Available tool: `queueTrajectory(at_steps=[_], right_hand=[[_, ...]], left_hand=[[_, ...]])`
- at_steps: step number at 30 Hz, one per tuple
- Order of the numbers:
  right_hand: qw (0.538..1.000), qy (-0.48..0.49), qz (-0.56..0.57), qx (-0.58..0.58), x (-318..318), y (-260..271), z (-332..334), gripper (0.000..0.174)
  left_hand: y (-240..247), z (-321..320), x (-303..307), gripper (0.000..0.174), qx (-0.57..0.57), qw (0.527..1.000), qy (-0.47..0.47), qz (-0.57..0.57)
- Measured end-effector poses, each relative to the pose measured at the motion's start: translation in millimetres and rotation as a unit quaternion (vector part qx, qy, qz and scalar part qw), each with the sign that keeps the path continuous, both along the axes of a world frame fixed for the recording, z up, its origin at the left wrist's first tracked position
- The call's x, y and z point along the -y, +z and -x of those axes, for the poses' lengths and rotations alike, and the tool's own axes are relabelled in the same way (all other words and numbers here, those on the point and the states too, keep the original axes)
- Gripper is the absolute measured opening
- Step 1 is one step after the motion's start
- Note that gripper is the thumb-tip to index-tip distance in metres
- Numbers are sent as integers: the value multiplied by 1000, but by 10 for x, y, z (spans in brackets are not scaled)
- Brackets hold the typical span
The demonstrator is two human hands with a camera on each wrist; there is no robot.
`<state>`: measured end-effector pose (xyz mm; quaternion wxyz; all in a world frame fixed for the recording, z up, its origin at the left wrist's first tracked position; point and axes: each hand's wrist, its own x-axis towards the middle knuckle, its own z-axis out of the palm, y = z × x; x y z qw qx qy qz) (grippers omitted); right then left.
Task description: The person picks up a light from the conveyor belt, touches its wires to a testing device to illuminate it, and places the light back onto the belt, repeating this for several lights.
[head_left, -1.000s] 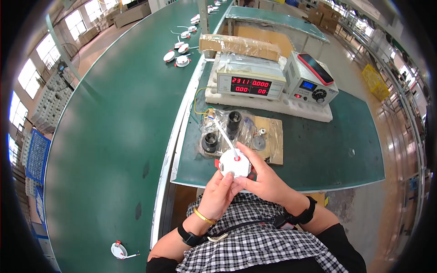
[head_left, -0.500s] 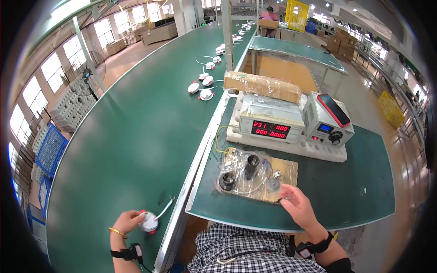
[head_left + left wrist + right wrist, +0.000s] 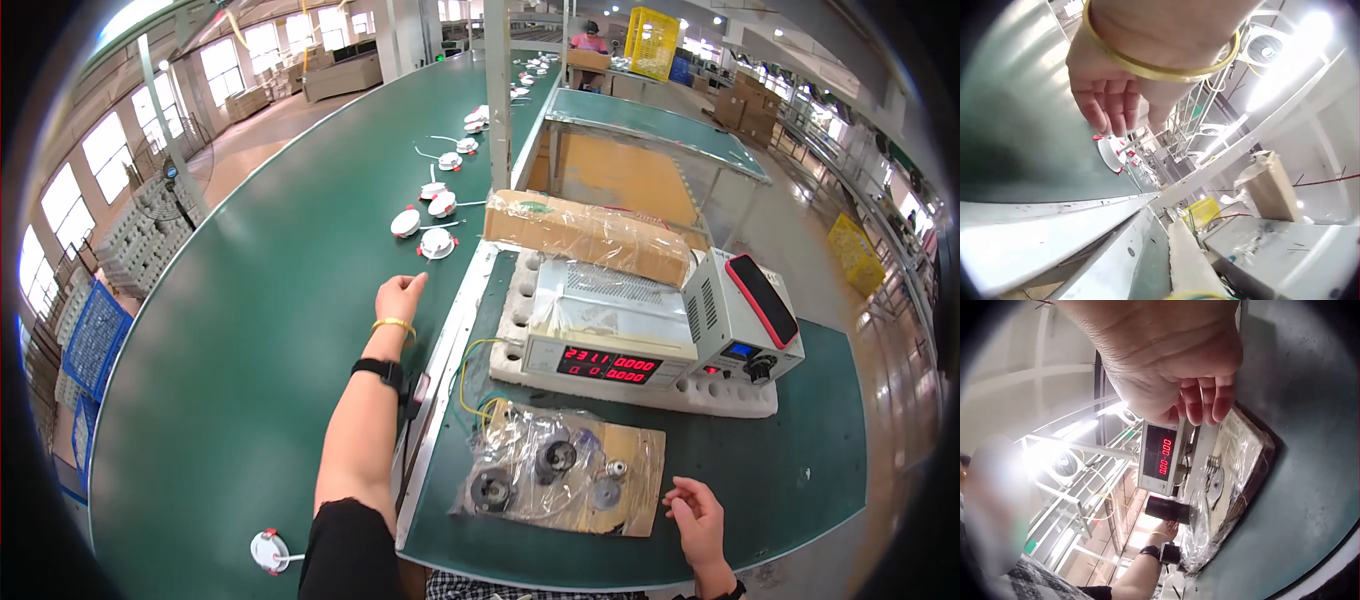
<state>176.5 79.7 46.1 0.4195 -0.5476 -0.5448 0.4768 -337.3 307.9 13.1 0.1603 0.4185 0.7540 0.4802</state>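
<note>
My left hand point(image 3: 400, 295) is stretched forward over the green conveyor, holding nothing, fingers loosely bent. Just beyond its fingertips lies a white round downlight point(image 3: 437, 243) with red clips, which the left wrist view also shows below the fingers. Several more downlights lie farther up the belt. Another downlight point(image 3: 268, 551) rests alone near the belt's front, its white cable pointing right. On the side table my right hand point(image 3: 697, 525) hovers empty with relaxed fingers. To its left lies a plastic-wrapped board point(image 3: 640, 465) carrying two black sockets point(image 3: 557, 458).
Behind the board, a power meter point(image 3: 545, 352) with red digits and a grey regulator box point(image 3: 715, 305) stand on white foam point(image 3: 500, 368). A phone point(image 3: 762, 300) lies on the regulator, and a long carton point(image 3: 590, 232) sits behind the meter. A post point(image 3: 497, 95) rises by the belt.
Both hands held a downlight over the board; the left hand then set it on the belt at lower left and let go. Now the left hand has moved forward up the belt, empty.
</note>
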Motion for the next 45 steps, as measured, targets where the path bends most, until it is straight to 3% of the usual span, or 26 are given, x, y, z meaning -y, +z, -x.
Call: queueTrajectory(at_steps=[3,5,7,9,13,17,20,21,25,26,29,31,33,35,36,37,39,41,45], right_hand=[[999,-23,15,27,-43,-12,-37,28],[1000,-18,22,9,-54,-9,-37,28],[1000,-6,21,8,-78,17,4,27],[1000,3,17,1,-109,39,49,26],[988,103,-89,76,-203,265,261,23],[941,238,-227,82,-281,753,671,22],[903,304,-299,43,-229,907,983,26],[893,311,-322,46,-179,938,1068,26],[905,379,-194,-9,74,947,1024,23],[926,367,-83,-33,164,1004,959,22],[954,292,24,-64,271,979,764,21],[967,241,6,-81,309,851,708,21],[978,174,-12,-115,308,769,669,21],[980,149,-9,-133,325,704,683,21],[981,102,-24,-162,308,663,686,21],[979,55,-41,-191,283,628,689,21],[976,26,-49,-211,205,599,646,22],[958,-18,-89,-271,149,577,627,23],[952,-40,-111,-281,158,515,700,24]], left_hand=[[-65,-31,-433,33,88,995,46,32],[-227,82,-601,27,-5,997,75,-22],[84,-8,-342,25,-164,980,108,-30],[438,-15,-38,23,-216,971,85,-53],[1353,-258,941,14,-317,941,-58,-104],[2173,-800,2029,7,-215,939,-269,0],[2349,-1273,2497,7,-214,902,-375,14],[2332,-1438,2577,8,-228,872,-432,9],[2034,-1999,2668,8,-192,841,-505,-32],[1933,-2086,2657,8,-162,855,-491,-29],[1581,-2348,2617,7,-124,871,-470,-68],[1379,-2499,2566,6,-136,881,-428,-150],[1223,-2657,2594,8,-150,887,-410,-147],[1028,-2744,2590,16,-86,900,-383,-188],[895,-2684,2569,27,-82,892,-405,-183],[807,-2669,2614,27,-85,892,-403,-184],[619,-2644,2814,38,211,914,-338,-75],[326,-2597,3011,50,393,855,-337,1],[155,-2897,3209,62,506,776,-373,50]])
